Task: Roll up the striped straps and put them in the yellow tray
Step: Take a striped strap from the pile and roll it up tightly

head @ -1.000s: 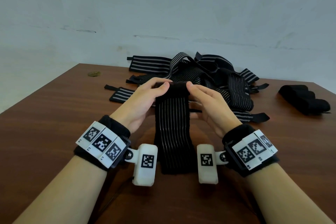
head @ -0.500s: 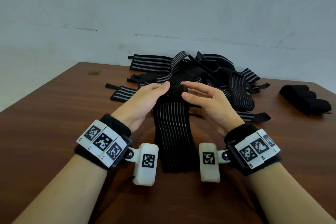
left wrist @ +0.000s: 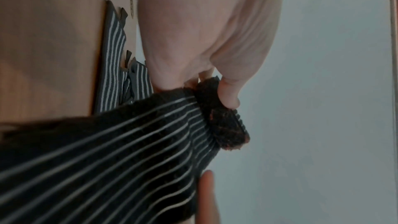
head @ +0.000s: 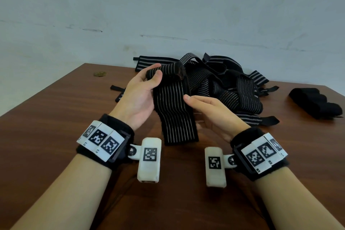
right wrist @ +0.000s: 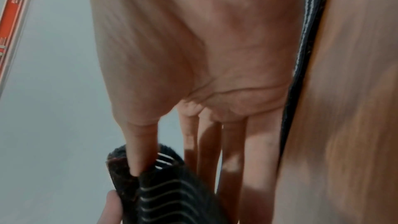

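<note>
Head view shows the left hand gripping the rolled top of a striped strap above the table, while the right hand, fingers straight, touches its side edge.

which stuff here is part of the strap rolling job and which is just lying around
Part of the job:
- striped strap, top end gripped by left hand
- right hand, touching that strap
- pile of striped straps

Lying about:
- black rolls
- small brown bit on table
</note>
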`<move>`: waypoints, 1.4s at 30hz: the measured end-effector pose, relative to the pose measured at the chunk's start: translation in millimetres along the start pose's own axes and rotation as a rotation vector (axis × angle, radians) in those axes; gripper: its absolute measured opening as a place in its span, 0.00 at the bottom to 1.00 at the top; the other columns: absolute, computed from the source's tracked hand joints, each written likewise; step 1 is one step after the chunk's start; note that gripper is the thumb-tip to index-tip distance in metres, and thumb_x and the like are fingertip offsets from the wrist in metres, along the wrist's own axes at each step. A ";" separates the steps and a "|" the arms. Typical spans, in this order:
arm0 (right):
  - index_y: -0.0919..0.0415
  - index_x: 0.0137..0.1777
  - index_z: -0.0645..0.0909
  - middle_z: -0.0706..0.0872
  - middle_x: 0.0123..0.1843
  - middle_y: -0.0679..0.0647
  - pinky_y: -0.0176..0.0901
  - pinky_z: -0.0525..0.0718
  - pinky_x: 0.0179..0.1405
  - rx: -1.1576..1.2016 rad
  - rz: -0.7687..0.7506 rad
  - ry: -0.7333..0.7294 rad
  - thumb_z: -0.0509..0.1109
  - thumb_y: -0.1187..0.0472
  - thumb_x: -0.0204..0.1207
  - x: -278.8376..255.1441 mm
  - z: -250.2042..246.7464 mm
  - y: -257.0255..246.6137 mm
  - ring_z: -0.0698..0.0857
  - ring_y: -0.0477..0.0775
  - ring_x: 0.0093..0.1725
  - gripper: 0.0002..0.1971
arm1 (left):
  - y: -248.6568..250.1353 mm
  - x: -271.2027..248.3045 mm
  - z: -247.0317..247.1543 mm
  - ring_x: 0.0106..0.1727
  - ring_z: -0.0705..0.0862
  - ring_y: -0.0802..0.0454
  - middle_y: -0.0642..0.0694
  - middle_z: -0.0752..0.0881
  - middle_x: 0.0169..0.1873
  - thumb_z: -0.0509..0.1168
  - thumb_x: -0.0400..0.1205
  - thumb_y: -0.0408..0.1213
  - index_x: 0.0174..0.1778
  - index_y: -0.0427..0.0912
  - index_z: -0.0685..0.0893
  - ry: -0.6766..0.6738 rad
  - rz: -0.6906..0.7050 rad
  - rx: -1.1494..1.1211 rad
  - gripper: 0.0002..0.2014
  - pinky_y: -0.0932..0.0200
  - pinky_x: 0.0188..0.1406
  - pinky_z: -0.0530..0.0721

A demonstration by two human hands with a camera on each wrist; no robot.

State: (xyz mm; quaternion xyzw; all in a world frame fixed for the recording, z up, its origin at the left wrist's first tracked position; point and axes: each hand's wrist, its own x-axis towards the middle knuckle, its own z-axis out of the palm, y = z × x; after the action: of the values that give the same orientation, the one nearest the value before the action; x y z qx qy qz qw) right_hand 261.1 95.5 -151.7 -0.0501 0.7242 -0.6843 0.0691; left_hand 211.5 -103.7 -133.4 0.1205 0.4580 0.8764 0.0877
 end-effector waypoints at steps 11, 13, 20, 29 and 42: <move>0.63 0.63 0.87 0.95 0.46 0.54 0.31 0.84 0.30 -0.138 -0.071 -0.019 0.72 0.62 0.85 2.0 1.2 2.1 0.92 0.44 0.39 0.10 | -4.6 6.0 -5.1 0.73 0.85 0.37 0.35 0.84 0.73 0.68 0.86 0.32 0.76 0.39 0.79 0.070 0.074 -0.044 0.20 0.44 0.62 0.90; 0.63 0.64 0.86 0.95 0.45 0.53 0.30 0.84 0.30 -0.140 -0.044 -0.045 0.68 0.68 0.87 3.6 0.9 3.7 0.93 0.42 0.39 0.10 | -4.7 6.0 -4.9 0.72 0.86 0.38 0.34 0.85 0.72 0.67 0.87 0.30 0.72 0.40 0.81 0.082 0.091 -0.071 0.17 0.43 0.65 0.89; 0.70 0.68 0.81 0.93 0.40 0.50 0.29 0.85 0.32 -0.007 0.068 -0.173 0.57 0.75 0.90 3.4 4.5 5.1 0.91 0.40 0.34 0.14 | -7.2 6.1 -3.4 0.68 0.89 0.40 0.35 0.89 0.66 0.66 0.88 0.26 0.70 0.40 0.82 0.081 0.094 -0.056 0.15 0.47 0.62 0.90; 0.55 0.74 0.83 0.92 0.63 0.55 0.59 0.86 0.70 -0.023 -0.285 0.151 0.79 0.53 0.73 4.0 -0.9 -1.7 0.90 0.54 0.66 0.27 | -17.6 -3.8 8.4 0.61 0.92 0.45 0.40 0.91 0.62 0.71 0.83 0.27 0.65 0.44 0.88 -0.062 -0.001 0.342 0.15 0.51 0.56 0.92; 0.57 0.66 0.88 0.92 0.62 0.60 0.64 0.86 0.71 -0.073 -0.267 0.195 0.76 0.69 0.81 6.9 -7.2 5.4 0.91 0.60 0.62 0.16 | -11.2 -9.5 10.8 0.40 0.92 0.56 0.51 0.94 0.45 0.62 0.89 0.59 0.61 0.50 0.92 -0.103 -0.249 0.563 0.20 0.62 0.26 0.83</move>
State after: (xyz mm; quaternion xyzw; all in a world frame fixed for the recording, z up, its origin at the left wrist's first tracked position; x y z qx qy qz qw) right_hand 253.2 101.7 -156.9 -0.0817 0.7388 -0.6621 -0.0951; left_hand 224.3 -91.4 -138.0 0.1275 0.6890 0.6902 0.1805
